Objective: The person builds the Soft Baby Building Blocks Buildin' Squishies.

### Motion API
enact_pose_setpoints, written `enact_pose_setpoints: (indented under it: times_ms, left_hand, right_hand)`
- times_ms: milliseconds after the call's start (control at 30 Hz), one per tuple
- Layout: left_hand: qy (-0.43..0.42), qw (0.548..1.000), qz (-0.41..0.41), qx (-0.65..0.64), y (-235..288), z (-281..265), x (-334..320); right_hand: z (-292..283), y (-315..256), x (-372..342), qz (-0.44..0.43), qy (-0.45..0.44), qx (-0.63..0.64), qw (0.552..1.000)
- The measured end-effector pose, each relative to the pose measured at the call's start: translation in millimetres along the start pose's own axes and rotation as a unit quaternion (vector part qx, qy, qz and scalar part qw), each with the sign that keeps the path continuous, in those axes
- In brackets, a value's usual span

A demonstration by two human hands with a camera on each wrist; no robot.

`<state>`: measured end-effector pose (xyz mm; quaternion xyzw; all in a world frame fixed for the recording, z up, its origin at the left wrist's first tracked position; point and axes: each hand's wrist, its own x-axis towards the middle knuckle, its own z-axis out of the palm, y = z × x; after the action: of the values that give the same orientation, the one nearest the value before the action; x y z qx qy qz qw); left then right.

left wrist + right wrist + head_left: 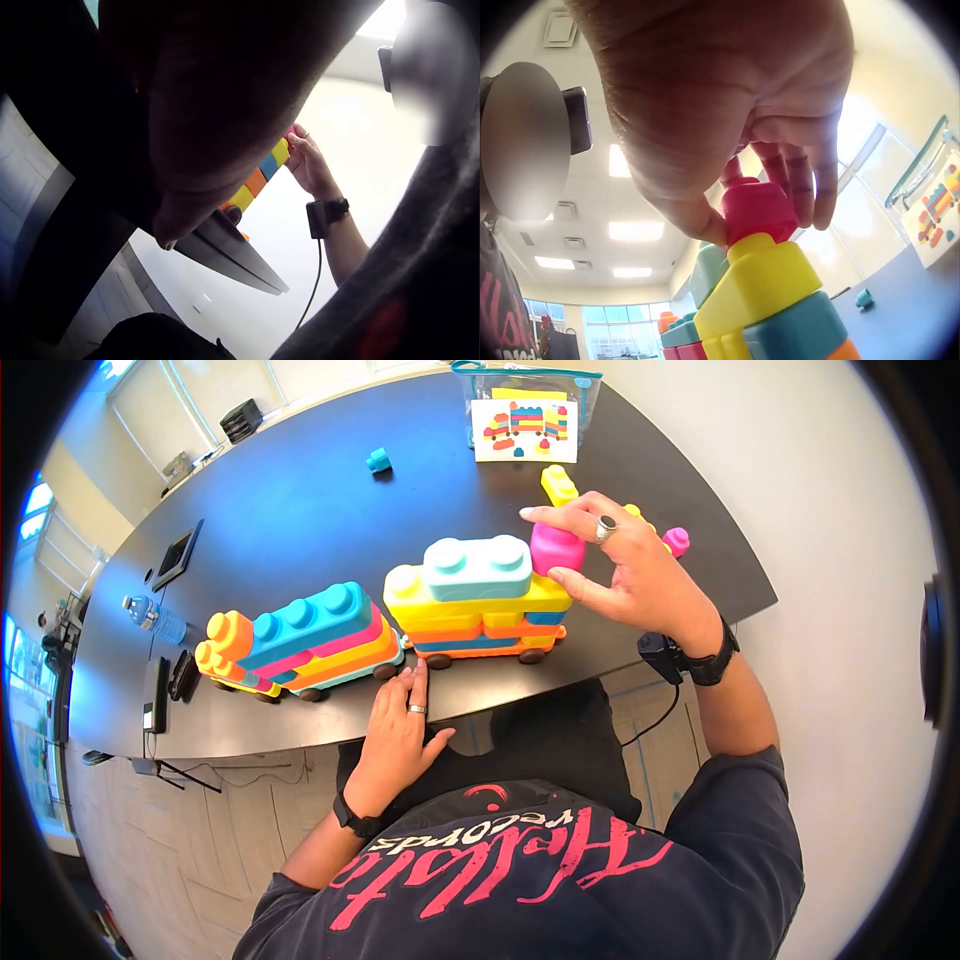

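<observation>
The right hand [640, 565] pinches a magenta block [558, 548] between thumb and fingers, at the right end of a block wagon with a yellow upper layer [440, 618]. In the right wrist view the magenta block [759, 211] sits over a stud of a yellow sloped block [757, 281]; whether it is pressed fully down I cannot tell. A pale mint block [478, 568] lies on the wagon's top. The left hand [395, 745] rests at the table edge, fingers extended, fingertips by the wheels where this wagon meets the teal-topped wagon [310, 622].
Behind the right hand lie a yellow block [559, 485] and a loose magenta block [677, 541]. A teal block [378, 460] is farther back. A picture card [525, 432] leans on a clear pouch [590, 395]. A water bottle [155, 618] and a dark case [184, 677] are at left.
</observation>
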<state>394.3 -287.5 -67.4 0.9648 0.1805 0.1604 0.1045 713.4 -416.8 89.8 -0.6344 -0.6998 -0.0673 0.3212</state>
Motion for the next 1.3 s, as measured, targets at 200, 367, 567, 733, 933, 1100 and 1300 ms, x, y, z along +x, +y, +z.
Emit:
enact_pose_setpoints:
  times_ms: [200, 367, 567, 733, 933, 1100, 1300]
  left_hand:
    - [0.002, 1.000, 0.005, 0.002, 0, -2, -1]
    - [0.002, 1.000, 0.017, 0.013, -1, -1, 0]
    - [0.013, 1.000, 0.023, 0.008, -1, 0, -1]
    - [-0.009, 0.997, 0.047, -0.055, -9, -9, -3]
    - [-0.060, 0.989, 0.073, -0.117, -34, -33, -20]
    - [-0.046, 0.986, 0.049, -0.152, -57, -32, -39]
    - [-0.025, 0.988, 0.027, -0.151, -49, -33, -45]
  right_hand:
    - [5, -6, -13, -0.037, 0.026, 0.014, 0.999]
    - [3, -12, -12, -0.002, -0.015, 0.000, 1.000]
    - [3, -18, -15, 0.020, -0.043, -0.018, 0.999]
    - [16, -23, -21, -0.020, 0.039, -0.006, 0.999]
    - [42, 32, -67, 0.247, 0.116, 0.151, 0.950]
    - [67, 51, -85, 0.406, -0.093, -0.026, 0.909]
    - [81, 51, -96, 0.331, -0.111, -0.160, 0.923]
